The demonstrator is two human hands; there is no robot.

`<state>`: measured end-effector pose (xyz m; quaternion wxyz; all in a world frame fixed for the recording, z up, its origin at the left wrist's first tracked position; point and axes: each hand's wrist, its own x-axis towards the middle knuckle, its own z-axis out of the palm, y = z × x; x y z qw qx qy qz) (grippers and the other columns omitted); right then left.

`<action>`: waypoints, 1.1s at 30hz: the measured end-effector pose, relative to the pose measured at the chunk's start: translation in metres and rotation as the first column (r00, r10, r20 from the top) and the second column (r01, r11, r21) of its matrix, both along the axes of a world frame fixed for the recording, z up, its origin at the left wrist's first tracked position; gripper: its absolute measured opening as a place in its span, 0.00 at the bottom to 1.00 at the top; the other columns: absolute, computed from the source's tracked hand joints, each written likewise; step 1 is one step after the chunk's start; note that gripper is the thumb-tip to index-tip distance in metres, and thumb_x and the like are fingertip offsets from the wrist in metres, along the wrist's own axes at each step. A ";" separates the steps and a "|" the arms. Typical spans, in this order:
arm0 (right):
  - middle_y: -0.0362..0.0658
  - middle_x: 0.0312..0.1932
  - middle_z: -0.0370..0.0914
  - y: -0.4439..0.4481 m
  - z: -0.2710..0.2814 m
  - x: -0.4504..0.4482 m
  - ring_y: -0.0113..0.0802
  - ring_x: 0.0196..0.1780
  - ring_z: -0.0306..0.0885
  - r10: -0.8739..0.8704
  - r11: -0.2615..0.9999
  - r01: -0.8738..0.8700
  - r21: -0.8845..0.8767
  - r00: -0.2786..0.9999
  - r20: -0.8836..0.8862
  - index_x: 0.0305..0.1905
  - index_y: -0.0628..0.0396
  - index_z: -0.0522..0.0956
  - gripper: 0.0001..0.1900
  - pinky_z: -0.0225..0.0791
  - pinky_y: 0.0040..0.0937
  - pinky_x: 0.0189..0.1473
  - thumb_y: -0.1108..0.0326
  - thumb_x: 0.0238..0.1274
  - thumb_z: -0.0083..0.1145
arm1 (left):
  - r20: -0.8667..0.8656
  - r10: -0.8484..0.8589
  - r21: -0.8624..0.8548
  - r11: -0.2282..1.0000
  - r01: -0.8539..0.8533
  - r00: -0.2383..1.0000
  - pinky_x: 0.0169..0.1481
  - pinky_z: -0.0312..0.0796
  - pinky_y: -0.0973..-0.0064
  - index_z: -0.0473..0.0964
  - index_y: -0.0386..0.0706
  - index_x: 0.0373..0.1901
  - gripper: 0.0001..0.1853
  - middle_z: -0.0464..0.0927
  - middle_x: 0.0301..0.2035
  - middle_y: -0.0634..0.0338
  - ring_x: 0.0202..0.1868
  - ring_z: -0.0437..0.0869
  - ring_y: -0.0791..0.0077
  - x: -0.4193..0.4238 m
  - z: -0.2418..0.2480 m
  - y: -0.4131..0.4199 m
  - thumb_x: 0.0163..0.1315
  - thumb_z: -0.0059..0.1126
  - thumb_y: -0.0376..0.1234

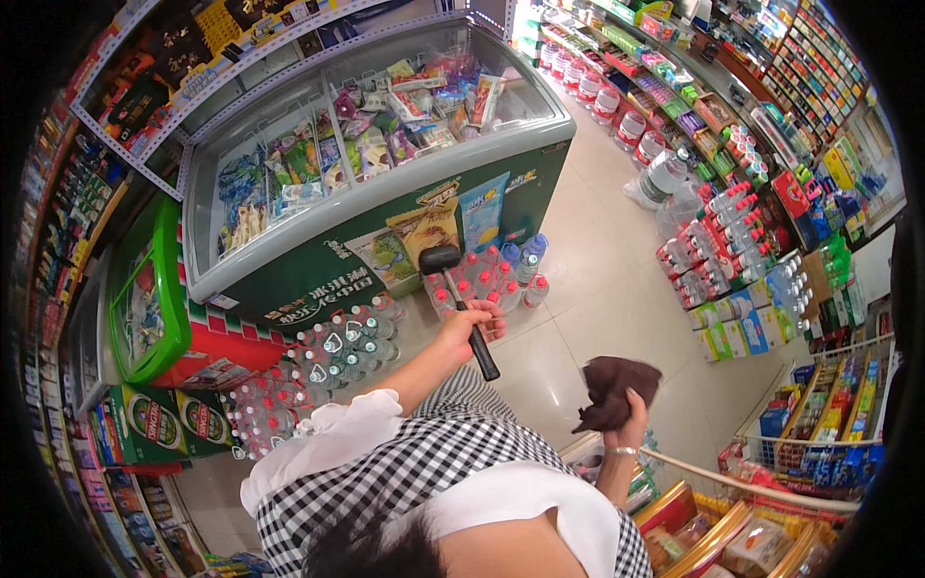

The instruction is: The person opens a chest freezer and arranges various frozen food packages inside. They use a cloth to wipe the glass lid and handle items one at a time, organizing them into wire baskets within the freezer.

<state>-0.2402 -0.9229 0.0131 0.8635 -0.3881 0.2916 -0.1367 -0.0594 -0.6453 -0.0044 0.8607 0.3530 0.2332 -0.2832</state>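
My left hand (468,329) is wrapped around the shaft of a rubber mallet (439,259). Its black head points away from me, and the black grip end sticks out below my fingers. A crumpled dark brown cloth (614,390) hangs from my right hand (630,421), pinched between thumb and fingers. Beyond the mallet, red-capped bottles (485,274) stand on the floor against a green chest freezer (376,238). Blue-capped bottles (531,256) are beside them. The glass-topped freezer holds many wrapped ice creams (405,108).
Clear bottles (347,339) in packs line the floor at left, near a red-and-green freezer (217,347) and beer cartons (170,423). Bottle packs (712,253) and stocked shelves (672,94) run along the right. A wire rack (751,488) of packaged goods is close by my right arm.
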 end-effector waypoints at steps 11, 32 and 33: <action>0.56 0.61 0.66 -0.052 -0.037 0.062 0.63 0.58 0.67 -0.040 0.958 0.001 0.288 0.991 0.131 0.65 0.61 0.60 0.33 0.62 0.62 0.60 0.57 0.56 0.50 | 0.169 -0.184 0.208 0.967 0.147 0.968 0.36 0.79 0.69 0.71 0.36 0.38 0.11 0.79 0.33 0.53 0.31 0.82 0.67 0.093 -0.004 -0.086 0.52 0.49 0.20; 0.55 0.73 0.46 0.149 0.021 0.618 0.53 0.75 0.39 0.698 -0.693 0.298 -0.657 0.508 -0.505 0.69 0.53 0.57 0.41 0.33 0.60 0.71 0.45 0.53 0.58 | 0.758 0.149 0.639 0.028 -0.769 0.635 0.72 0.33 0.52 0.74 0.40 0.50 0.18 0.69 0.60 0.56 0.70 0.54 0.59 0.285 -0.037 0.046 0.57 0.56 0.33; 0.54 0.73 0.46 0.158 0.012 0.631 0.54 0.76 0.38 0.707 -0.705 0.366 -0.608 0.429 -0.562 0.70 0.49 0.57 0.41 0.32 0.61 0.71 0.43 0.54 0.56 | 0.760 0.172 0.632 0.030 -0.775 0.627 0.72 0.32 0.53 0.74 0.39 0.51 0.18 0.68 0.61 0.56 0.70 0.53 0.59 0.291 -0.037 0.038 0.58 0.55 0.33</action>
